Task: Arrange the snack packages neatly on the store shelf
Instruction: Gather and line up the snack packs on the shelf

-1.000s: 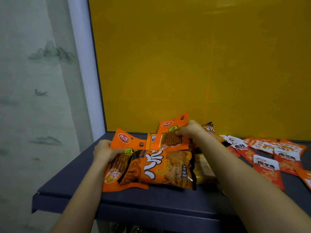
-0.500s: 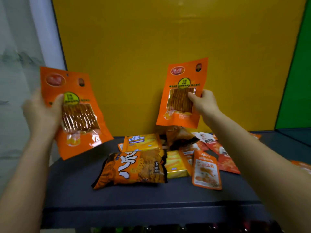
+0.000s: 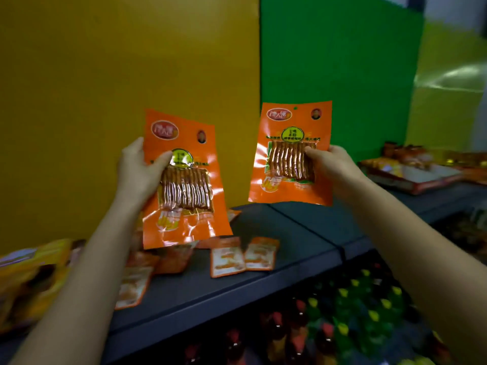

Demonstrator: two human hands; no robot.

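I hold two flat orange snack packets upright in the air above the dark shelf (image 3: pixel 303 233). My left hand (image 3: pixel 137 172) grips the left orange packet (image 3: pixel 184 185) by its left edge, thumb on the front. My right hand (image 3: pixel 329 167) grips the right orange packet (image 3: pixel 287 156) by its right edge, thumb over the clear window. Each packet shows brown sticks through a window. Small orange-and-white sachets (image 3: pixel 242 256) lie loose on the shelf below the held packets. More sachets (image 3: pixel 137 283) lie partly behind my left forearm.
Blurred yellow and orange bags (image 3: pixel 29 275) sit at the shelf's left end. Behind the shelf stand a yellow back panel (image 3: pixel 105 75) and a green panel (image 3: pixel 342 61). Further right, a shelf section holds an open carton of snacks (image 3: pixel 411 169). Bottles with coloured caps (image 3: pixel 329 325) fill the lower shelf.
The view has swung right along the shelf. Both hands carried their orange packets rightward and lower, closer together. A second ago both packets were still being picked from the pile on the shelf.
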